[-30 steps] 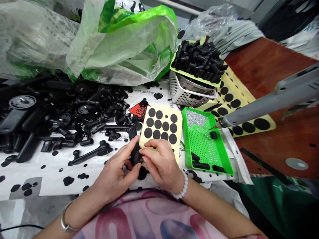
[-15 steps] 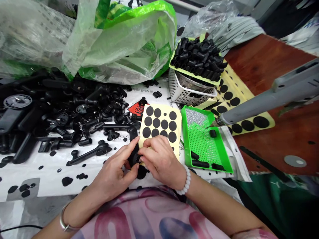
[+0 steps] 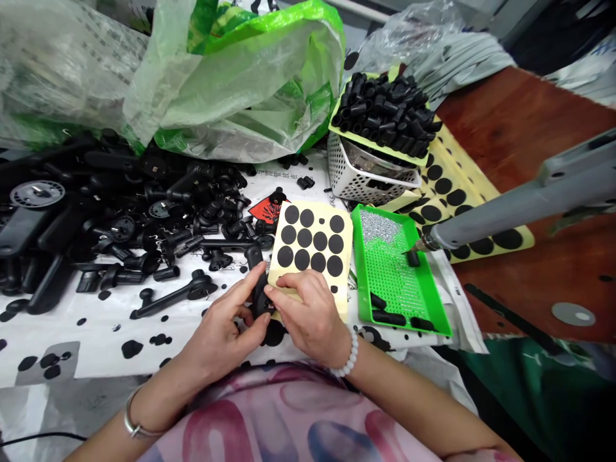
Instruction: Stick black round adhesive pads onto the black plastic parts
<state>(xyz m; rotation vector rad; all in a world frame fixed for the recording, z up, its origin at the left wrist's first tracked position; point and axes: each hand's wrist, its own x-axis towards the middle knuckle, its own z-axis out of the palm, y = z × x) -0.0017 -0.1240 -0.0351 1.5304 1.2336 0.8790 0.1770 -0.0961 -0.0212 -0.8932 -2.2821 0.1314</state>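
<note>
At the cluttered workbench, a person sits with both forearms raised over a white sheet (image 3: 81,333) dotted with black rounds. The left hand (image 3: 216,324) has its fingers curled around a black plastic part (image 3: 260,296), and the thumb lies along its side. The right hand (image 3: 308,314) comes in from the other side, its fingertips closed against the same part, pinching it between the two hands just at the lower left corner of a yellow-backed sheet of black round pads (image 3: 308,240). The part sits over the sheet's edge, and the right hand's lower fingers cover that corner.

To the left lies a heap of black plastic fittings (image 3: 120,208), a few with round discs. Just right of the pad sheet sits a green tray (image 3: 399,282) with a perforated floor, silver studs at its far end, and a few black pieces on it. A grey power tool (image 3: 495,212) reaches in from the right, its thin tip just above one of those pieces (image 3: 412,258). Beyond the tray, black tubes (image 3: 380,115) are piled on a yellow lid over a white basket (image 3: 346,179), with plastic bags (image 3: 231,83) behind.
</note>
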